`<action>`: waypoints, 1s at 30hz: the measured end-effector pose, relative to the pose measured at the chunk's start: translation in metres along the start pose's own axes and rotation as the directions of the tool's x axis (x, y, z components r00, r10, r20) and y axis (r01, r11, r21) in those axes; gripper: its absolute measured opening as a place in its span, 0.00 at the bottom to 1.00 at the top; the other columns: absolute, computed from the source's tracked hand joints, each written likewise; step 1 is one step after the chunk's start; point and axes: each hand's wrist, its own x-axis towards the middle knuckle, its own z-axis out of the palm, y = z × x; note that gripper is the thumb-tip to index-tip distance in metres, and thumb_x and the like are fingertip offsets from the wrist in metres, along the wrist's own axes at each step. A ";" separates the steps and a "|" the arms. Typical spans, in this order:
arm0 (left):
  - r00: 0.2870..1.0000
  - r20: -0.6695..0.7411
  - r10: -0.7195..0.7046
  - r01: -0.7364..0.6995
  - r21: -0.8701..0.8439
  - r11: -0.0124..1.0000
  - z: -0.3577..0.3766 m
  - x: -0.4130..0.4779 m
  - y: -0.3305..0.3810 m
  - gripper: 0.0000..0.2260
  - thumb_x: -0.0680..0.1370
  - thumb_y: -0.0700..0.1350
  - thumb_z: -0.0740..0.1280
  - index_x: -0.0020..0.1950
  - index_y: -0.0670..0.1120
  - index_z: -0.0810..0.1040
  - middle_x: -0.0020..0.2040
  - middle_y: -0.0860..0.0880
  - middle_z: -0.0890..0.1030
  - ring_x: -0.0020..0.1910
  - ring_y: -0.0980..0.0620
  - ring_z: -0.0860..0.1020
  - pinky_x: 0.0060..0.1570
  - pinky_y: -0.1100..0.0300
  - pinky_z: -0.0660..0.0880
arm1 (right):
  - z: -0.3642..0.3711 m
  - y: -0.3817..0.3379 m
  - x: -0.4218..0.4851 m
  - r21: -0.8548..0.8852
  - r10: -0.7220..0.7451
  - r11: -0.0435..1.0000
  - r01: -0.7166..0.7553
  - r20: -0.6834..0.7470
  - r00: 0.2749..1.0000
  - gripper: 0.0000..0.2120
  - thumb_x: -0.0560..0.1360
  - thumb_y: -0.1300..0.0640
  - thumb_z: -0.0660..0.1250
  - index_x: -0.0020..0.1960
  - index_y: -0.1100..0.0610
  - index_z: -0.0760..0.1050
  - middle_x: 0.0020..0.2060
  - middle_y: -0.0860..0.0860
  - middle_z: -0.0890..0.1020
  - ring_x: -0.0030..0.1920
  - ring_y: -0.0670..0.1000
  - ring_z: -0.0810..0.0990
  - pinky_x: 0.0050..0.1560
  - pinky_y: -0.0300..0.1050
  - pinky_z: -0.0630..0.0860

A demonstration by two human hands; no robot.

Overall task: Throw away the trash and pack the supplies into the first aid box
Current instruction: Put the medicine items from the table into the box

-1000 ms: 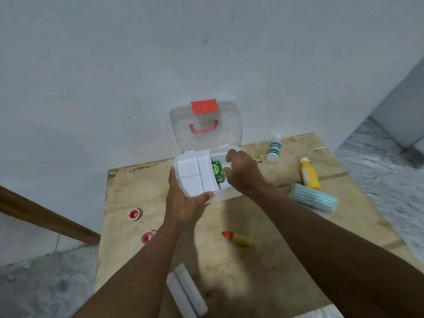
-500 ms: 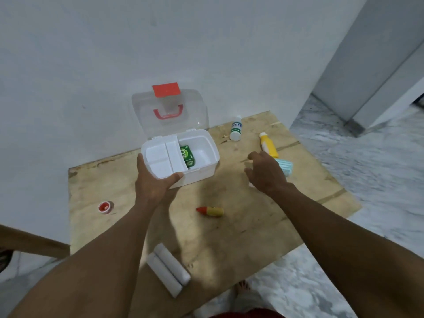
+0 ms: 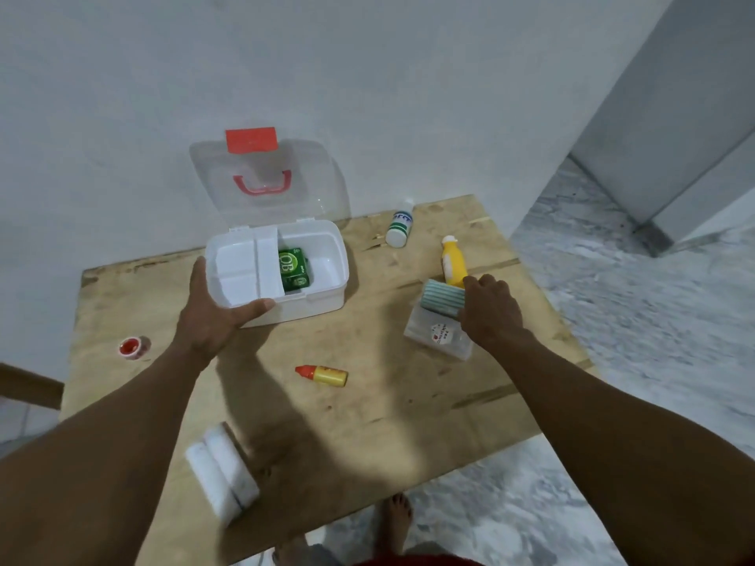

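Observation:
The white first aid box (image 3: 327, 296) stands open at the back of the wooden table (image 3: 388, 422), its clear lid (image 3: 265, 177) leaning on the wall. A green packet (image 3: 293, 268) lies inside beside the white tray insert (image 3: 245, 275). My left hand (image 3: 216, 316) grips the box's front left corner. My right hand (image 3: 490, 312) rests on a teal striped roll (image 3: 441, 298) that lies on a clear flat packet (image 3: 435, 337); whether the fingers grip it is unclear. A yellow bottle (image 3: 453, 261) lies just behind.
A white bottle with green label (image 3: 399, 228) lies near the wall. A small yellow bottle with red cap (image 3: 325, 375) is mid-table. Two white rolls (image 3: 222, 467) sit at the front left, a red-centred tape roll (image 3: 132, 347) at the left edge. My bare foot (image 3: 396, 520) shows below the table's edge.
My right hand left the box and moved right onto the teal roll. The left hand kept hold of the box. The view swung right.

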 end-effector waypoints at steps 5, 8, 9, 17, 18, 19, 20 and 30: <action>0.999 -0.010 0.038 -0.038 -0.035 0.999 0.005 -0.002 0.004 0.47 0.62 0.52 0.82 0.75 0.55 0.60 0.68 0.55 0.68 0.66 0.51 0.68 0.65 0.45 0.69 | 0.005 0.009 0.006 -0.029 -0.050 0.998 0.050 0.022 0.999 0.14 0.77 0.60 0.65 0.61 0.61 0.72 0.60 0.59 0.71 0.61 0.61 0.71 0.53 0.55 0.75; 0.999 -0.015 0.046 -0.047 -0.039 0.998 0.006 -0.002 0.004 0.46 0.64 0.49 0.82 0.74 0.54 0.60 0.69 0.55 0.68 0.66 0.50 0.68 0.65 0.44 0.70 | 0.006 0.010 0.006 -0.018 -0.065 0.998 0.066 0.010 0.998 0.13 0.76 0.61 0.65 0.60 0.62 0.73 0.60 0.60 0.71 0.61 0.61 0.70 0.53 0.55 0.75; 0.999 -0.014 0.048 -0.049 -0.037 0.998 0.005 -0.002 0.004 0.46 0.63 0.50 0.82 0.74 0.54 0.60 0.69 0.54 0.68 0.66 0.50 0.68 0.65 0.44 0.70 | 0.006 0.010 0.005 -0.014 -0.068 0.998 0.068 0.005 0.998 0.13 0.76 0.61 0.65 0.60 0.63 0.73 0.59 0.60 0.71 0.60 0.62 0.71 0.53 0.55 0.75; 1.000 -0.016 0.020 -0.021 -0.074 0.997 0.002 -0.007 0.006 0.50 0.57 0.59 0.81 0.73 0.56 0.60 0.67 0.54 0.71 0.66 0.49 0.70 0.65 0.43 0.71 | -0.008 0.009 -0.009 -0.009 -0.102 0.995 0.102 -0.145 0.984 0.17 0.70 0.53 0.69 0.55 0.60 0.75 0.52 0.58 0.75 0.54 0.62 0.75 0.44 0.52 0.75; 1.000 -0.016 0.012 -0.014 -0.081 0.997 0.002 -0.007 0.005 0.51 0.57 0.59 0.81 0.74 0.55 0.59 0.68 0.53 0.71 0.66 0.48 0.70 0.65 0.43 0.71 | -0.010 0.006 -0.011 0.002 -0.108 0.994 0.110 -0.183 0.977 0.18 0.68 0.53 0.70 0.54 0.61 0.76 0.50 0.59 0.76 0.51 0.63 0.76 0.42 0.52 0.75; 1.000 -0.015 0.004 -0.005 -0.084 0.996 0.002 -0.007 0.004 0.52 0.57 0.59 0.82 0.75 0.56 0.58 0.69 0.53 0.70 0.67 0.47 0.70 0.65 0.42 0.71 | -0.014 0.002 -0.012 0.014 -0.113 0.993 0.119 -0.213 0.970 0.18 0.66 0.54 0.71 0.53 0.62 0.76 0.48 0.60 0.76 0.48 0.64 0.76 0.40 0.52 0.75; 1.000 -0.015 -0.002 0.001 -0.086 0.996 0.002 -0.007 0.003 0.52 0.58 0.58 0.82 0.76 0.56 0.57 0.70 0.52 0.70 0.67 0.47 0.70 0.66 0.42 0.71 | -0.017 -0.003 -0.013 0.032 -0.118 0.991 0.129 -0.238 0.964 0.19 0.65 0.55 0.72 0.53 0.63 0.77 0.47 0.61 0.77 0.46 0.64 0.77 0.38 0.52 0.75; 0.999 -0.034 0.021 -0.026 -0.138 0.990 0.005 -0.008 0.004 0.48 0.63 0.47 0.83 0.75 0.53 0.57 0.64 0.55 0.72 0.62 0.51 0.71 0.60 0.52 0.72 | -0.073 -0.110 -0.005 0.233 -0.273 0.915 0.329 -0.241 0.931 0.20 0.75 0.55 0.68 0.66 0.49 0.72 0.60 0.59 0.72 0.53 0.61 0.78 0.54 0.50 0.76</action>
